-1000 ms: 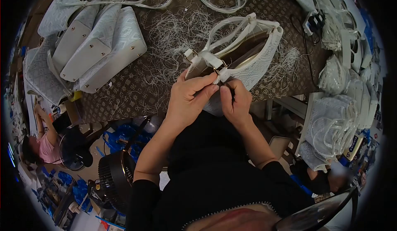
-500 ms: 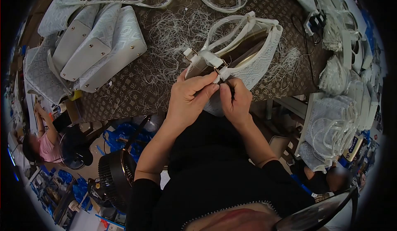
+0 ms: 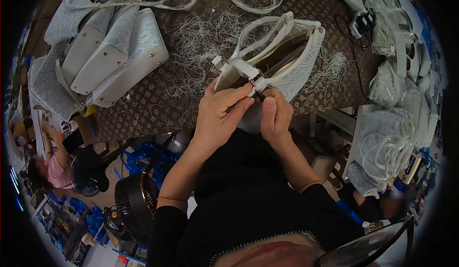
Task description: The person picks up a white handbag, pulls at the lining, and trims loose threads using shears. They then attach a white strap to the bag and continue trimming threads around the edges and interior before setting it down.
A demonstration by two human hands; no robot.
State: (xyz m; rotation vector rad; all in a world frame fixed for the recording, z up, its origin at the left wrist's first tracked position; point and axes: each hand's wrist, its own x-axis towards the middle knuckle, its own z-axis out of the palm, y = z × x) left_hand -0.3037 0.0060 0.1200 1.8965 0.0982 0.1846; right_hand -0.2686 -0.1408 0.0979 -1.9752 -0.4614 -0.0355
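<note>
An open white patterned handbag (image 3: pixel 306 68) stands at the near edge of the table, its zipped mouth showing a brown lining. Thumb and fingers of my left hand (image 3: pixel 216 114) pinch the bag's white strap (image 3: pixel 245 68) just below a metal buckle (image 3: pixel 256 77). Right beside it, my right hand (image 3: pixel 277 115) is closed with the thumb up. Something dark and thin shows between its fingers and the strap, too small to name. The bag's lower part is hidden behind my hands.
Tangled white thread clippings (image 3: pixel 203 39) lie across the brown patterned tabletop (image 3: pixel 138 121). Several finished-looking white handbags (image 3: pixel 134 56) lean together at left, with more bags (image 3: pixel 382 142) stacked at right. A black fan (image 3: pixel 131 202) stands below; a person in pink (image 3: pixel 60 169) sits at far left.
My right hand has shifted slightly right, away from the left fingers, and its thumb has straightened upward. My left hand keeps its pinch on the strap.
</note>
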